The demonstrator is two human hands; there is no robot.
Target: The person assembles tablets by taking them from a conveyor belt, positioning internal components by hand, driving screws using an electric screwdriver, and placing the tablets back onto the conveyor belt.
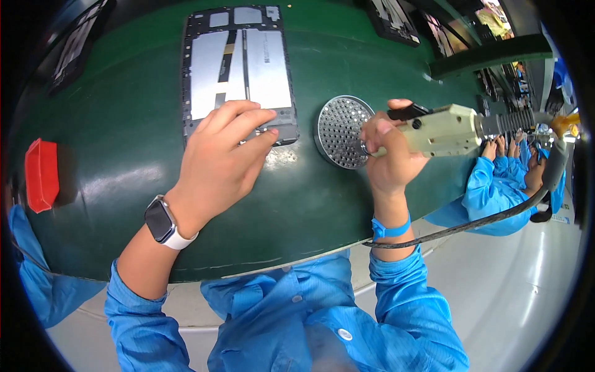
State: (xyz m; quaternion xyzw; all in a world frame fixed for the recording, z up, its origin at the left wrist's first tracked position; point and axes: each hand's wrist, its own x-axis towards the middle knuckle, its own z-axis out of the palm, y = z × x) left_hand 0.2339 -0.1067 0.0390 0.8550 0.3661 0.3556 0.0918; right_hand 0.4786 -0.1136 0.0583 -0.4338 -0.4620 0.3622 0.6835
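Note:
An opened tablet housing [266, 68] lies on the green bench, its silver inner plate facing up and a dark ribbon cable running down it. My left hand [217, 158] rests on its near edge, fingers stretched and apart, covering part of the lower left corner. My right hand [393, 155] is wrapped round a pale green electric screwdriver [445, 131], held sideways with its front end over the right side of a round metal dish [339, 124]. The dish has a plate full of small holes. Fingers hide the screwdriver's tip, and I cannot see whether it touches the dish.
A red plastic bin [42, 175] stands at the far left of the green bench [297, 217]. Other dark device housings [393, 18] lie along the back. A black cable [477, 223] loops down at the right. Co-workers in blue sleeves [496, 192] work beyond it.

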